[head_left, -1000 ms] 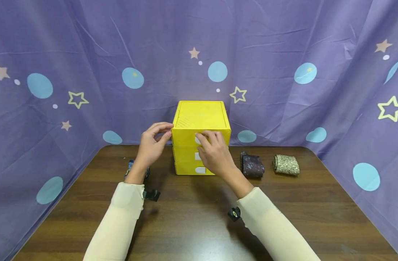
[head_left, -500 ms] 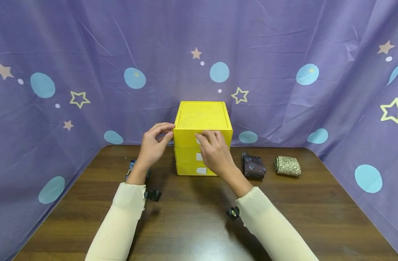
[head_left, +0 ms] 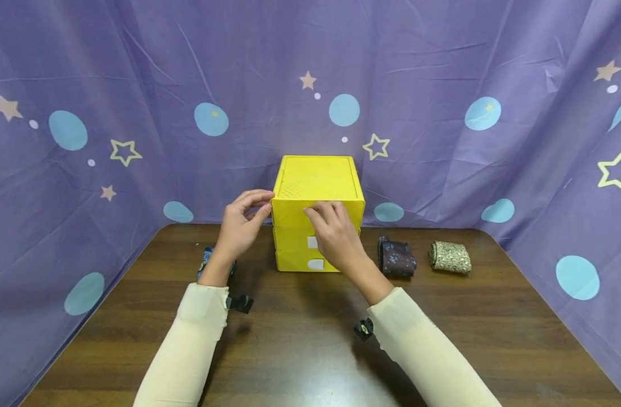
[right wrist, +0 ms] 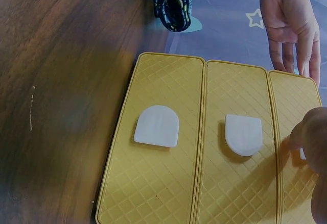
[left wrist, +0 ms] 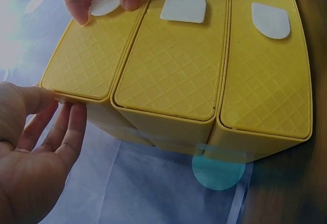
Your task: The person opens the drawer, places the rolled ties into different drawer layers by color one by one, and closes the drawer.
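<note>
While the right hand pinches the top handle, the left hand, relaxed, touches the box at one corner, a dark roll to their right.

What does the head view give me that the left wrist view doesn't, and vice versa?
Only the head view: the dark cloth, the greenish cloth, the sleeves and the yellow box's top.

Only the left wrist view: the box's left side, plus a clear look at the top handle.

Both: the left hand at the box's corner, the right hand, the lower handles, table and curtain.
</note>
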Demonstrator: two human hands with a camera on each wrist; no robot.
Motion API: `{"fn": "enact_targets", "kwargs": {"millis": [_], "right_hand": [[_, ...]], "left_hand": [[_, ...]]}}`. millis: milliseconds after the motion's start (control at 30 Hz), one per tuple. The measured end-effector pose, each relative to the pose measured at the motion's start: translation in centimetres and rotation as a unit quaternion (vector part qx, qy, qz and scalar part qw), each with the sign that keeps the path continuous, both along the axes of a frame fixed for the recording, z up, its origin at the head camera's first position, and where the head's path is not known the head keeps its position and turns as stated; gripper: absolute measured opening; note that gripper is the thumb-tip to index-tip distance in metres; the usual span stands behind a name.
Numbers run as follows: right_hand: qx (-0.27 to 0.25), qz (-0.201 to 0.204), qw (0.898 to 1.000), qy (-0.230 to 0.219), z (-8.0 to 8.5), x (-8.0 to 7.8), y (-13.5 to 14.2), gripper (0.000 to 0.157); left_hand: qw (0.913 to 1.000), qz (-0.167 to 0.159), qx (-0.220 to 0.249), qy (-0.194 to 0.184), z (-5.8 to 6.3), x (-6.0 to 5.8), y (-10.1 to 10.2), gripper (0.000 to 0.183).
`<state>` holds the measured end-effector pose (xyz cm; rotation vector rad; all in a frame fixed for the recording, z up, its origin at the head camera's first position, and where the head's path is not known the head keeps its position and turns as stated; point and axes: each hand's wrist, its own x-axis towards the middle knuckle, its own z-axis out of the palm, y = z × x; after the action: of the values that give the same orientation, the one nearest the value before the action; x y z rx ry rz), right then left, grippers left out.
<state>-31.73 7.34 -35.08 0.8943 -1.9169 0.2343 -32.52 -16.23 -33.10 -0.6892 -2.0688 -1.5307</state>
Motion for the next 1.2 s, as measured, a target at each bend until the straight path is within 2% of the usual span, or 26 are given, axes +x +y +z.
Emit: {"fn": "enact_targets", "kwargs": {"millis": [333,467,700,800,1000,1200], "right_hand": [[0.013,-0.016,1.000,0.023,0.2,0.1,-0.2,0.015],[0.028,-0.020,0.999,0.030,0.3,0.0,-0.1,0.015],[0.040,-0.020,0.998,0.045,0.4,0.1,0.2,0.019],[0.045,-0.020,0.997,0.052,0.5,0.1,0.3,0.019],[0.054,-0.026,0.996,0.059,0.6,0.4,0.4,0.019],[0.065,-0.030,0.995,0.067,0.6,0.6,0.5,0.018]], "left_hand": [[0.9999,-0.003,0.007,0.006,-0.5,-0.5,-0.2,0.027],[1.0000,0.003,0.005,0.007,-0.2,-0.1,0.0,0.026],[1.0000,0.000,0.005,0.004,0.9,1.2,0.5,0.026],[1.0000,0.000,0.005,0.008,0.7,0.9,0.4,0.026],[0.9998,-0.001,0.011,0.014,-0.3,-0.3,0.1,0.025],[0.9996,-0.004,0.016,0.021,-0.6,-0.5,0.0,0.024]]}}
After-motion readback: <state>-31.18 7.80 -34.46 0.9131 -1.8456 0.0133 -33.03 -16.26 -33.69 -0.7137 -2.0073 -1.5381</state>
